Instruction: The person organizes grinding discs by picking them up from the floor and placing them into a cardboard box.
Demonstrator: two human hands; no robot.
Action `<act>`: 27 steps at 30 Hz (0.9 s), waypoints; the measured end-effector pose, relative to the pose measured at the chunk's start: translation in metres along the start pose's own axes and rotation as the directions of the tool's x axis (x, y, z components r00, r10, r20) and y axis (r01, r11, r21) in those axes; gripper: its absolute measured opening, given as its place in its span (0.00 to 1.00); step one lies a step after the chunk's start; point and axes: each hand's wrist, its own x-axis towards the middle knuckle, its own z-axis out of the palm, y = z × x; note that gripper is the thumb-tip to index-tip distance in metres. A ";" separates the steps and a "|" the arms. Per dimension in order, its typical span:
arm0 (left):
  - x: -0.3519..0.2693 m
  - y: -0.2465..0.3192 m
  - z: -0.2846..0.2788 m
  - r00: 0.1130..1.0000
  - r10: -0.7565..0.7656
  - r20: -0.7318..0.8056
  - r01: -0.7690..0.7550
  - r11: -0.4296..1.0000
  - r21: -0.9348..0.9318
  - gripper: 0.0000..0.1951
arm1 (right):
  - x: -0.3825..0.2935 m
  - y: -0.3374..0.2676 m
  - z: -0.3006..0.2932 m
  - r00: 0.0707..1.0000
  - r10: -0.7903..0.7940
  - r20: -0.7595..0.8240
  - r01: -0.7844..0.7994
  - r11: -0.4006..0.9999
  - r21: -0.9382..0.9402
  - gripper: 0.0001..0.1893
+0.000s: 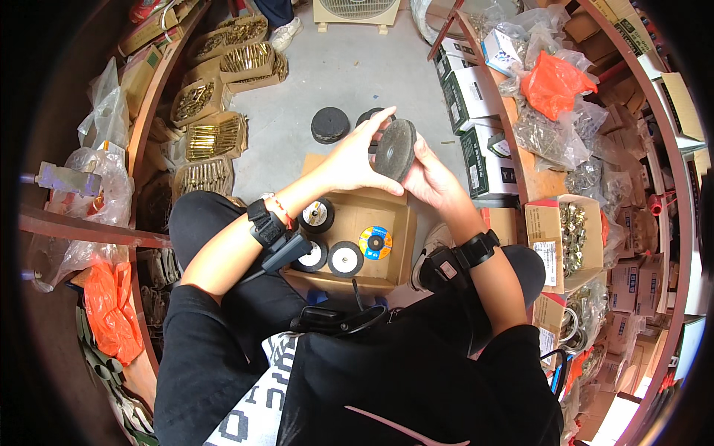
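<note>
Both hands hold a thick, dark grey abrasive disc (394,151), or a thin stack of such discs, tilted up on edge. My left hand (354,156) reaches around its left side, thumb along the lower edge. My right hand (432,175) grips the right edge from below. Beneath them an open cardboard box (387,206) contains white-centred discs (345,258) and a blue-and-yellow labelled disc (375,243). A round stack of dark discs (329,125) lies on the floor past the box. Another dark stack (375,115) beside it is partly hidden by my left hand.
Open cartons of brass-coloured bolts (215,136) line the left side under a shelf (146,122). White-and-green boxes (474,100) stand at right, by a shelf with bagged hardware (544,134) and a carton of metal fittings (573,240). Another person's shoe (287,33) shows beyond, near a fan unit (357,11).
</note>
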 end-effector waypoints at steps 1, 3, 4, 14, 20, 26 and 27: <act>0.000 0.002 0.000 1.000 -0.020 -0.003 0.020 1.000 0.008 0.56 | 0.000 0.001 0.000 1.000 -0.010 -0.014 0.010 1.000 0.008 0.31; 0.001 0.007 -0.003 0.999 -0.032 -0.023 0.032 0.999 -0.011 0.56 | 0.007 0.000 -0.005 1.000 0.017 0.010 -0.018 0.998 0.058 0.31; 0.001 0.009 -0.005 0.998 -0.043 -0.043 0.042 0.999 -0.031 0.56 | 0.011 -0.002 -0.005 0.998 0.044 0.036 -0.047 0.993 0.107 0.34; 0.000 -0.008 -0.003 0.923 -0.352 0.154 0.371 0.714 -0.594 0.46 | -0.007 -0.034 0.032 0.864 -0.342 0.369 0.408 0.047 -0.912 0.60; -0.005 -0.013 0.006 0.893 -0.357 0.272 0.442 0.593 -0.673 0.40 | -0.013 -0.026 0.026 0.841 -0.367 0.398 0.437 0.028 -0.899 0.56; -0.003 -0.025 0.002 0.881 -0.302 0.365 0.472 0.493 -0.731 0.40 | -0.012 -0.029 0.026 0.842 -0.366 0.396 0.445 0.058 -0.893 0.57; -0.002 -0.024 0.001 0.878 -0.303 0.370 0.476 0.485 -0.734 0.40 | -0.011 -0.028 0.023 0.848 -0.365 0.384 0.440 0.083 -0.894 0.58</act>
